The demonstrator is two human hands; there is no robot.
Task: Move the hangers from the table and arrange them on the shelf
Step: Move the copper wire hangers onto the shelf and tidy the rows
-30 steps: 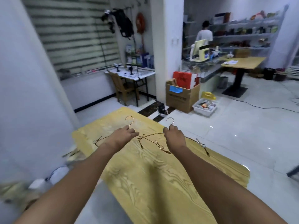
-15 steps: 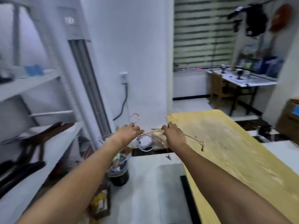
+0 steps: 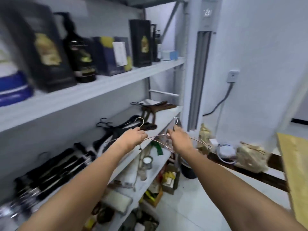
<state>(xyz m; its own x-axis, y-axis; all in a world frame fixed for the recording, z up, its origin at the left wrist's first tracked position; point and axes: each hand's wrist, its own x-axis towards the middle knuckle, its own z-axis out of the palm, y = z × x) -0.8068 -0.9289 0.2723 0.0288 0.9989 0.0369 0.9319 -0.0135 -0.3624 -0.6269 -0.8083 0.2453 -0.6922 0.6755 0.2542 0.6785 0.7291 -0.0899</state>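
Holding, left hand (image 3: 133, 138): fingers curled round the neck of the left hanger (image 3: 141, 126), a thin metal wire one, just below its hook; the hook stands upright above the knuckles.
Right hand (image 3: 180, 139): pinches the right hanger (image 3: 200, 142) at the neck in the same way; one wire arm, ending in a small loop, juts rightward past the wrist.
Hands: level and near each other; the hangers' inner arms cross in the gap between them.
Hangers' place: both in the air at the front edge of the middle shelf (image 3: 165, 120); contact with the board cannot be told.
Middle shelf: black hangers (image 3: 106, 130) lie to the left and wooden hangers (image 3: 155, 109) at the far end, with a bare strip just beyond the hands.
Writing: dark boxes (image 3: 140, 42) on the upper shelf (image 3: 116, 82) carry gold labels, blurred and unreadable; lit digits on the air conditioner (image 3: 201, 64) are not legible.
Room: open floor (image 3: 191, 205) lies between shelf and table (image 3: 295, 155), whose edge is at far right, well apart from the hands.
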